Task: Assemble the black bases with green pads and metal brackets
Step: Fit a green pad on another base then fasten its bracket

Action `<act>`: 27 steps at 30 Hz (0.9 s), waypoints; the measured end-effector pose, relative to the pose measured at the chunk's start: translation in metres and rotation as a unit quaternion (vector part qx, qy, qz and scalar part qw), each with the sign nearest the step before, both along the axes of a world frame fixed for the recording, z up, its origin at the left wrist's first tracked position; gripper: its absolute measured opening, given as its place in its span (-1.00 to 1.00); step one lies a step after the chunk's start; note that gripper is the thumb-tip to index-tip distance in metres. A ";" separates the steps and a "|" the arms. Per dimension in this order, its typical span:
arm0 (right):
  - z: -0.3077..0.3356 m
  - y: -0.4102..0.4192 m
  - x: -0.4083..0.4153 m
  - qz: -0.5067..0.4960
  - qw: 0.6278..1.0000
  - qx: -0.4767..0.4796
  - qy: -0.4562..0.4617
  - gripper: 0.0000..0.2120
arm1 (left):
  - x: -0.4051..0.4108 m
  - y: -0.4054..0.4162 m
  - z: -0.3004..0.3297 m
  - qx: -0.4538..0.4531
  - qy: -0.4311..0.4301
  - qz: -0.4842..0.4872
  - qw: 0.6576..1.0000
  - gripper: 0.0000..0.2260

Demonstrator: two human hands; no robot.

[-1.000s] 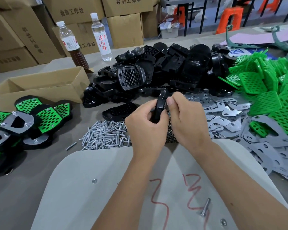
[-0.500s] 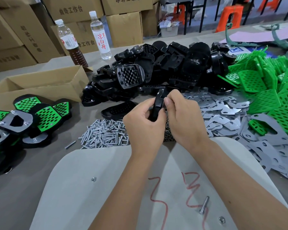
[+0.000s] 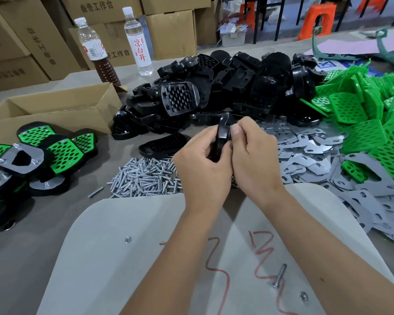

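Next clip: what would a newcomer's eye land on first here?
Probably the two hands, left hand and right hand, gripping one black base edge-on at centre. Behind them sprawls a big pile of black bases, with bright green pads heaped to the right. Finished green-and-black assemblies lie at far left.

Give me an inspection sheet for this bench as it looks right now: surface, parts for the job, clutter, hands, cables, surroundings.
Surface: grey table with a pale board marked in red at the near edge.
Job's things: black bases heaped at the middle; green pads piled right; metal brackets spread right; screws heaped centre; finished units left.
Clutter: open carton, two bottles, loose screw on the board.
Hands: left hand and right hand together grip one black base, held on edge.
Cables: nothing seen.
Surroundings: stacked cartons, orange stools.
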State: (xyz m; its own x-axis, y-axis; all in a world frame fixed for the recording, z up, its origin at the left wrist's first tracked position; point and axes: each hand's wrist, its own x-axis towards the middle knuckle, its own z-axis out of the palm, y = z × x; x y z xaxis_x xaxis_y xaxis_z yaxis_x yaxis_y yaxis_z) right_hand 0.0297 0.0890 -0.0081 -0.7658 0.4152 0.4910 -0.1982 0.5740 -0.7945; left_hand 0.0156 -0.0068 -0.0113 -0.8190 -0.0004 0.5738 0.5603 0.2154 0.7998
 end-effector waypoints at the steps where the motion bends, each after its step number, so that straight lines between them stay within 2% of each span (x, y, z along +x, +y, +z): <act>1: 0.001 -0.002 0.000 -0.006 1.000 -0.022 -0.003 -0.67 | 0.000 0.000 -0.001 0.000 0.007 -0.004 1.000 -0.88; 5: 0.005 -0.007 -0.003 -0.018 0.995 -0.090 -0.034 -0.61 | -0.002 -0.001 -0.002 -0.013 0.022 -0.010 1.000 -0.80; 8: 0.008 -0.006 -0.004 0.006 0.976 -0.210 -0.062 -0.55 | -0.004 -0.001 -0.003 -0.049 0.041 0.004 0.998 -0.71; 12: 0.013 -0.005 0.000 0.034 0.927 -0.357 -0.107 -0.55 | -0.003 -0.001 -0.002 -0.096 0.088 0.032 0.991 -0.69; 15: 0.019 0.005 0.004 0.078 0.864 -0.460 -0.187 -0.64 | -0.004 -0.005 0.000 -0.134 0.121 0.018 0.983 -0.67; 17: 0.022 0.014 0.006 0.129 0.824 -0.505 -0.223 -0.63 | -0.008 -0.008 0.001 -0.157 0.152 -0.004 0.976 -0.67; 18: 0.024 0.016 0.007 0.143 0.818 -0.508 -0.228 -0.62 | -0.010 -0.009 0.001 -0.160 0.162 -0.012 0.974 -0.67; 19: 0.025 0.017 0.007 0.145 0.829 -0.493 -0.221 -0.62 | -0.013 -0.010 0.001 -0.155 0.165 -0.013 0.974 -0.68; 20: 0.026 0.016 0.007 0.137 0.857 -0.454 -0.202 -0.63 | -0.015 -0.010 0.001 -0.140 0.158 -0.009 0.977 -0.70; 21: 0.025 0.014 0.007 0.121 0.900 -0.381 -0.174 -0.65 | -0.016 -0.010 0.000 -0.118 0.140 -0.006 0.983 -0.72; 23: 0.019 0.008 0.007 0.071 0.979 -0.151 -0.114 -0.67 | -0.015 -0.008 -0.002 -0.065 0.082 -0.009 0.994 -0.81; 25: 0.011 0.001 0.008 0.038 0.997 0.025 -0.068 -0.69 | -0.012 -0.007 -0.004 -0.032 0.043 -0.016 0.998 -0.93; 27: 0.004 0.002 0.008 0.015 0.996 0.086 -0.029 -0.75 | -0.010 -0.007 -0.003 -0.033 0.031 -0.020 0.999 -0.92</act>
State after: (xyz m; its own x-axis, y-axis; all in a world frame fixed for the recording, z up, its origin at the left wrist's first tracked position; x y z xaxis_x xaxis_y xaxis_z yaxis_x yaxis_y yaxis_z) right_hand 0.0375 0.0905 -0.0042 -0.8054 0.3058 0.5077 -0.1742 0.6966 -0.6960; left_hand 0.0057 -0.0139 -0.0140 -0.7810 0.0715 0.6205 0.6170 0.2428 0.7486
